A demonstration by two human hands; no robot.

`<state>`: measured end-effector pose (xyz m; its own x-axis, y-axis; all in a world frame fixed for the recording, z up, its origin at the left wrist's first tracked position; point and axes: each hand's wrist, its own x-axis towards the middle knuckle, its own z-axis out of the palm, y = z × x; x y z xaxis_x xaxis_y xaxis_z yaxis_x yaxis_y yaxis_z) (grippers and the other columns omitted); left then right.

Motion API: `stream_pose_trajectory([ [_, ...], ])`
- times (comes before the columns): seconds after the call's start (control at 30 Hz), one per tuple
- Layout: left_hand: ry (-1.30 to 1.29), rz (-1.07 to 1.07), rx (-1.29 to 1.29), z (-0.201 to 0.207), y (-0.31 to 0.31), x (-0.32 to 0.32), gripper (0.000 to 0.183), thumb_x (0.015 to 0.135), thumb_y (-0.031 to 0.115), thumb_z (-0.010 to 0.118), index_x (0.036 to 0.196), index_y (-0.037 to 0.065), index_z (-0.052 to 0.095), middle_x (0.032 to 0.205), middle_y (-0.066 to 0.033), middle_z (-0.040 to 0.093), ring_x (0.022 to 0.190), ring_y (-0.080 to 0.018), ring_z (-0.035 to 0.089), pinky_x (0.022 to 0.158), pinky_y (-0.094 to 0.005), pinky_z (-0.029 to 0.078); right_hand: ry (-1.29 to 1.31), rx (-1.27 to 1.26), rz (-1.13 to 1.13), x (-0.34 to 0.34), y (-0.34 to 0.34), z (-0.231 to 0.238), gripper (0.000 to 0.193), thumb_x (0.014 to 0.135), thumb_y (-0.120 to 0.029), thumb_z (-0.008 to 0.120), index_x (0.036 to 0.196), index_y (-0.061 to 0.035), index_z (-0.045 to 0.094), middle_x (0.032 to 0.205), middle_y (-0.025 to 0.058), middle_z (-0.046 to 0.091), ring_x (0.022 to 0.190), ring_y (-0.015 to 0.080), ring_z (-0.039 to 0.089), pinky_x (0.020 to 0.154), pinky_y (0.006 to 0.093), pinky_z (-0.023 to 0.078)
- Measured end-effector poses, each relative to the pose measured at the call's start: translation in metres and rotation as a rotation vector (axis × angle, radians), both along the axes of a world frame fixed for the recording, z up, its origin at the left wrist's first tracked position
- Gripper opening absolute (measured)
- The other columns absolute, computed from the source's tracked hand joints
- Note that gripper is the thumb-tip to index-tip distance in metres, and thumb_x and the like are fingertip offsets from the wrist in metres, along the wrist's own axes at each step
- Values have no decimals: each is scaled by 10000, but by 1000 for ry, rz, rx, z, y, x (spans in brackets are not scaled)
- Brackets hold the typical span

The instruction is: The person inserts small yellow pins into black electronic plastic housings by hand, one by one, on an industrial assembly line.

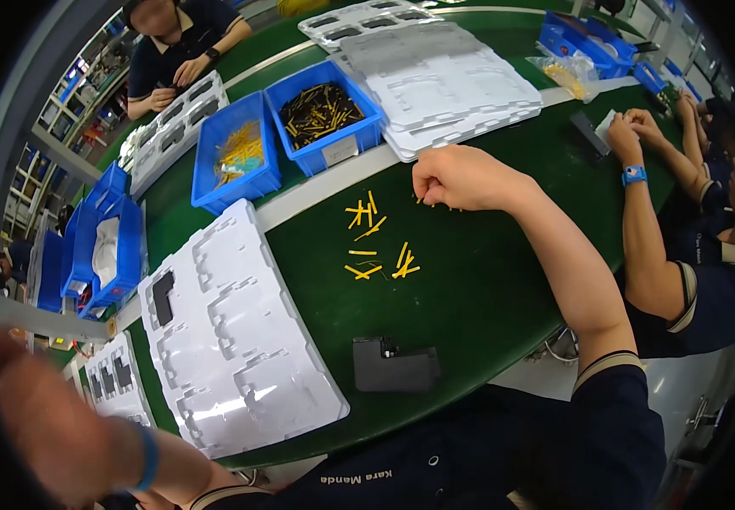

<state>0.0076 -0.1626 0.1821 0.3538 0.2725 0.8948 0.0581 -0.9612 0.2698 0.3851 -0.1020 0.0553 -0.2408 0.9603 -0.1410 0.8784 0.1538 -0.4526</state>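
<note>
Several short yellow pins (373, 240) are lying scattered on the green table (478, 289), and the person's right hand (456, 177) is hovering at their far edge, fingers curled together in a loose fist with the fingertips pinching down at a few pins just under the knuckles; whether it is actually gripping one I cannot tell. Nearer the person, a small black block (394, 366) is sitting on the table, well apart from the pins. To the left a white moulded tray (235, 340) is resting with one dark part in a pocket. The left hand (40, 416) is hanging blurred at the lower left corner, raised off the table, seemingly open and touching nothing. Beyond the pins, two blue bins are standing side by side, one holding yellow pieces (238, 153), the other black and yellow ones (322, 110). Two other people are working, one across the table and one along the right side.
</note>
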Motion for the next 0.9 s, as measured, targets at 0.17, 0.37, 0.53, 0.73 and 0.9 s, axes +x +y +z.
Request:
stream_pose_trajectory([
  [0.17, 900, -42, -523, -91, 29, 77, 640, 632, 308, 796, 1152, 39, 538, 989, -104, 526, 878, -249, 537, 717, -335, 460, 100, 137, -32, 17, -5, -21, 98, 742, -34, 660, 828, -46, 615, 824, 56, 575, 758, 215, 581, 656, 336, 457],
  [0.37, 1067, -133, -466, -114, 18, 80, 641, 575, 329, 821, 1095, 55, 565, 959, -72, 498, 854, -239, 532, 677, -336, 475, 31, 188, 19, 9, -3, -18, 72, 747, -91, 663, 810, -78, 630, 857, 65, 565, 834, 253, 574, 717, 367, 457],
  [0.53, 1021, -95, -474, -110, 15, 84, 532, 584, 246, 822, 1014, 56, 573, 888, -61, 506, 817, -237, 536, 634, -321, 474, -39, 332, 138, 11, -1, -30, 61, 776, -91, 641, 784, -61, 589, 846, 77, 549, 865, 261, 555, 750, 373, 450],
  [0.73, 819, -374, -866, -120, 40, 90, 257, 749, 50, 705, 936, 44, 530, 807, -57, 563, 711, -183, 574, 626, -281, 473, 59, 217, 79, 9, -2, -27, 94, 798, -82, 617, 869, -57, 561, 898, 91, 547, 880, 279, 555, 767, 376, 450],
  [0.9, 188, -357, -1462, -142, 63, 114, 231, 936, 158, 501, 1130, 44, 448, 902, -55, 600, 727, -92, 577, 525, -194, 470, 80, 221, 82, 10, -2, -30, 98, 791, -60, 619, 826, -42, 530, 873, 71, 518, 845, 260, 541, 720, 356, 441],
])
